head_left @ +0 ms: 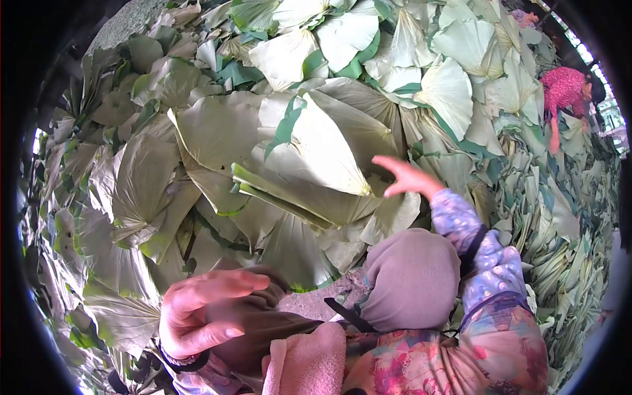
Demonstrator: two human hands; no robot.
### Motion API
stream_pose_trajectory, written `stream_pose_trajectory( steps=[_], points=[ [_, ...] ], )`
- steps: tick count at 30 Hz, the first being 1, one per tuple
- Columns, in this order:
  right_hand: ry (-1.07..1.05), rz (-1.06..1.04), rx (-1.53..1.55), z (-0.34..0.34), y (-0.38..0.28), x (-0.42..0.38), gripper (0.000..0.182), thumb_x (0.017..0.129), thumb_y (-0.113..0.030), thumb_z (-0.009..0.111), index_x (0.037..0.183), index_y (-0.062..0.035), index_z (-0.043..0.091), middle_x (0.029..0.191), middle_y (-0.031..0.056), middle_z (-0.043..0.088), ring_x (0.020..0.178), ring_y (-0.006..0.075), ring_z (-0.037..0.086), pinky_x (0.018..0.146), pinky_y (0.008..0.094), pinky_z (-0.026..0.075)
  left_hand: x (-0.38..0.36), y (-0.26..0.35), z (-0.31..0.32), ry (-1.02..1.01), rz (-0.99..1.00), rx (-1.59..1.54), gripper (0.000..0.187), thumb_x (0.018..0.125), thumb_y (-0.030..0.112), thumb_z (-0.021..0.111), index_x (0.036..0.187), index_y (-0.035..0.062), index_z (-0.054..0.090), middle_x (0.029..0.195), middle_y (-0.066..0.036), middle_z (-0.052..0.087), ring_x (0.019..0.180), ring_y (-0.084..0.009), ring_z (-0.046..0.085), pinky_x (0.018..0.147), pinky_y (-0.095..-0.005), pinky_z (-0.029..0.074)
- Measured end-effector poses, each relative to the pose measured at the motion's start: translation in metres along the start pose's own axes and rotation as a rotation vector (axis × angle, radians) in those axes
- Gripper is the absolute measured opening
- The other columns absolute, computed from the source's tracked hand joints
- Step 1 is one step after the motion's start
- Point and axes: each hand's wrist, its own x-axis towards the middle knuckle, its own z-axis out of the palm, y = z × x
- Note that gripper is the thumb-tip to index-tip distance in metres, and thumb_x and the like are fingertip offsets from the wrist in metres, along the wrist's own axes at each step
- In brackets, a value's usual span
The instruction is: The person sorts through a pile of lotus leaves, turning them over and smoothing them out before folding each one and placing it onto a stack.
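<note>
My left hand (207, 309) is raised at the lower left, above my covered leg, its thumb and fingers apart with nothing between them. Further up on the right, my right hand (408, 179) reaches over the leaves with its fingers spread, close to the narrow end of a pale folded leaf (329, 145). Left of that hand, a folded stack of leaves (283, 197) shows its green edges and lies on larger dry leaves. A broad greyish-green leaf (217, 131) lies at the upper left of the stack.
Heaps of large green and pale leaves (454, 99) surround me on all sides. A person in pink (563, 87) bends over the leaves at the far right, one arm down. A pink towel (308, 361) lies on my lap. Bare grey ground (321, 303) shows before my knees.
</note>
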Motion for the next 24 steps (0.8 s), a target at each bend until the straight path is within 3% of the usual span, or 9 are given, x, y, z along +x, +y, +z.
stream_pose_trajectory(
  steps=[2, 4, 7, 8, 10, 14, 18, 20, 24],
  points=[
    [-0.073, 0.109, -0.315, 0.055, 0.009, 0.008, 0.080, 0.059, -0.023, 0.076, 0.126, -0.0021, 0.038, 0.131, 0.0201, 0.035, 0.124, 0.0335, 0.030, 0.102, 0.0391, 0.028, 0.001, -0.001, -0.002, -0.009, -0.023, 0.049, 0.040, 0.071, 0.019, 0.071, 0.101, -0.0031, 0.056, 0.093, -0.025, 0.060, 0.091, -0.0336, 0.059, 0.081, -0.0401, 0.044],
    [0.092, -0.070, -0.347, 0.080, 0.014, 0.019, 0.053, 0.069, -0.020, 0.071, 0.114, -0.0007, 0.049, 0.120, 0.0149, 0.048, 0.112, 0.0266, 0.045, 0.095, 0.0360, 0.036, 0.000, -0.002, -0.006, -0.003, -0.016, 0.004, 0.036, 0.071, 0.010, 0.068, 0.101, -0.0062, 0.055, 0.099, -0.025, 0.059, 0.095, -0.0345, 0.058, 0.083, -0.0388, 0.044],
    [0.422, 0.296, 0.663, 0.088, 0.043, 0.037, 0.024, 0.081, -0.016, 0.060, 0.100, -0.0010, 0.056, 0.104, 0.0052, 0.058, 0.093, 0.0144, 0.054, 0.084, 0.0283, 0.042, -0.002, -0.001, -0.009, 0.017, -0.033, 0.003, 0.034, 0.072, 0.005, 0.066, 0.101, -0.0079, 0.054, 0.101, -0.025, 0.058, 0.098, -0.0347, 0.057, 0.084, -0.0383, 0.045],
    [0.551, 0.218, 0.767, 0.072, 0.044, 0.038, 0.016, 0.086, -0.011, 0.052, 0.100, -0.0027, 0.058, 0.094, -0.0017, 0.060, 0.083, 0.0064, 0.053, 0.078, 0.0213, 0.042, -0.002, 0.000, -0.008, 0.026, -0.040, 0.010, 0.034, 0.072, 0.005, 0.066, 0.101, -0.0079, 0.054, 0.101, -0.025, 0.058, 0.098, -0.0347, 0.057, 0.084, -0.0384, 0.045],
    [0.711, 0.097, 1.188, 0.042, 0.055, 0.042, 0.023, 0.088, -0.009, 0.048, 0.109, -0.0021, 0.054, 0.106, 0.0048, 0.059, 0.095, 0.0116, 0.055, 0.086, 0.0255, 0.042, -0.003, 0.000, -0.012, 0.006, -0.046, 0.012, 0.034, 0.072, 0.005, 0.066, 0.102, -0.0080, 0.054, 0.102, -0.025, 0.058, 0.099, -0.0344, 0.057, 0.085, -0.0387, 0.044],
    [0.811, 0.025, 1.402, -0.018, 0.037, 0.032, 0.027, 0.089, -0.009, 0.045, 0.115, -0.0026, 0.050, 0.114, 0.0068, 0.055, 0.106, 0.0149, 0.051, 0.091, 0.0276, 0.039, 0.010, 0.000, -0.011, 0.051, -0.031, -0.100, 0.041, 0.072, 0.016, 0.068, 0.104, -0.0053, 0.055, 0.097, -0.024, 0.059, 0.095, -0.0356, 0.058, 0.083, -0.0440, 0.044],
    [0.924, -0.049, 0.706, -0.054, -0.049, 0.053, 0.023, 0.087, -0.011, 0.052, 0.107, 0.0000, 0.055, 0.105, 0.0048, 0.058, 0.097, 0.0115, 0.053, 0.086, 0.0252, 0.041, 0.060, -0.005, -0.015, 0.008, -0.214, -0.201, 0.065, 0.076, 0.027, 0.066, 0.124, -0.0054, 0.037, 0.114, -0.025, 0.051, 0.101, -0.0381, 0.054, 0.089, -0.0473, 0.042],
    [0.753, -0.012, 0.509, -0.052, -0.105, 0.070, 0.023, 0.088, -0.013, 0.051, 0.107, -0.0003, 0.054, 0.101, 0.0058, 0.060, 0.090, 0.0117, 0.056, 0.079, 0.0246, 0.044, 0.100, -0.029, -0.013, -0.003, -0.186, -0.321, 0.073, 0.078, 0.035, 0.064, 0.132, 0.0016, 0.028, 0.126, -0.020, 0.043, 0.114, -0.0323, 0.046, 0.093, -0.0451, 0.038],
    [0.439, -0.585, -0.152, 0.003, -0.163, 0.106, 0.037, 0.079, -0.011, 0.060, 0.115, -0.0042, 0.052, 0.111, 0.0144, 0.056, 0.102, 0.0238, 0.055, 0.086, 0.0329, 0.045, 0.152, -0.106, -0.002, 0.312, -0.224, -0.464, 0.065, 0.082, 0.038, 0.058, 0.132, 0.0065, 0.030, 0.128, -0.011, 0.041, 0.116, -0.0222, 0.042, 0.092, -0.0433, 0.038]
  ],
)
